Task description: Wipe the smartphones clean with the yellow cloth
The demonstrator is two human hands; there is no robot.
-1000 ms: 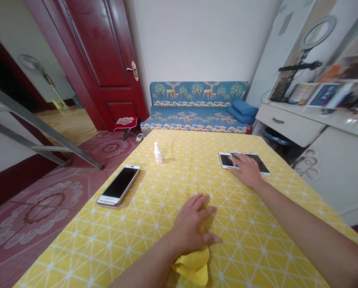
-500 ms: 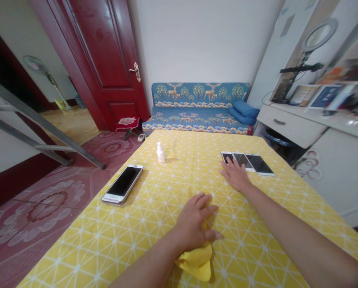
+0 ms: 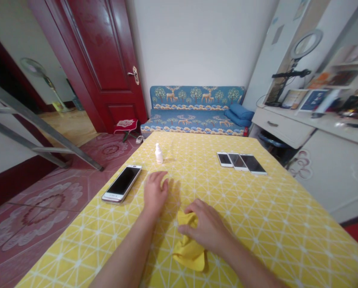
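Observation:
My left hand point(image 3: 155, 191) is over the table between the white spray bottle point(image 3: 159, 154) and the large white phone point(image 3: 122, 183) with a dark screen. Its fingers curve loosely with the thumb apart, and nothing is in them. Fingers and thumb of my right hand point(image 3: 208, 225) are bent round a crumpled yellow cloth point(image 3: 190, 255), part of which spreads on the table below the hand. Farther off at the right, three white phones lie side by side: a small one point(image 3: 225, 159), a middle one point(image 3: 238, 162) and a larger one point(image 3: 253, 164).
A yellow cloth with white lines covers the table point(image 3: 227, 200). Behind it stands a blue patterned sofa point(image 3: 191, 116). At the right is a white cabinet point(image 3: 290, 128) with a ring light point(image 3: 306, 44). A metal ladder point(image 3: 65, 140) and a red stool point(image 3: 125, 125) stand at the left.
My right hand has left the phones and come back onto the yellow cloth. My left hand has let go of the cloth and moved left and forward, towards the spray bottle.

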